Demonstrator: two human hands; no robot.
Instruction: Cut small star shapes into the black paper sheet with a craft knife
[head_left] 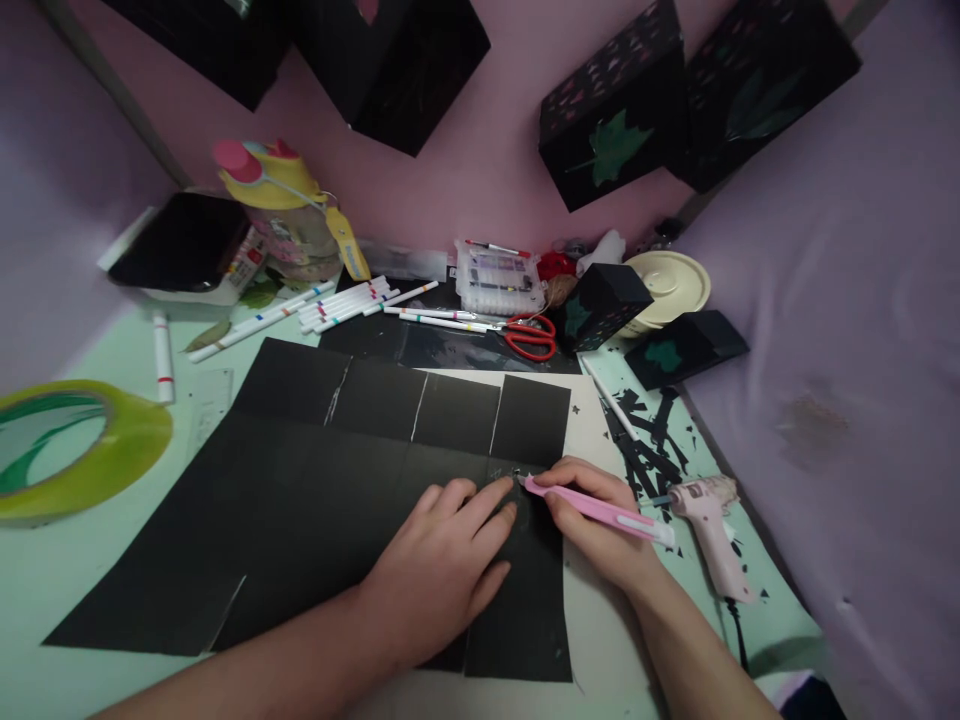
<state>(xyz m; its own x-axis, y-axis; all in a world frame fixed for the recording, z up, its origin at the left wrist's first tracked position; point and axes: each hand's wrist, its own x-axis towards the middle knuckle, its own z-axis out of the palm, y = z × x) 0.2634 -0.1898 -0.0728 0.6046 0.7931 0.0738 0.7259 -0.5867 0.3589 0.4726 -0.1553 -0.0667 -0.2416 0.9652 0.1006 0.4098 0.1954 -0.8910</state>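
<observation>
Two hands: right hand [600, 520] grips slim pink cutter [596, 508] on matte black paper [322, 480].

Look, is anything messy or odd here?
Yes. Black paper scraps lie scattered right of the black sheet, near the glue gun. The right hand holds a pink craft knife there.

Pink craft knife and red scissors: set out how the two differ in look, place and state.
The pink craft knife is slim and straight; the red scissors have looped handles. The craft knife is gripped in the right hand, tip on the black paper sheet beside the left hand; the scissors lie untouched farther back, near the marker pens. Both are cutting tools on the same table.
</observation>
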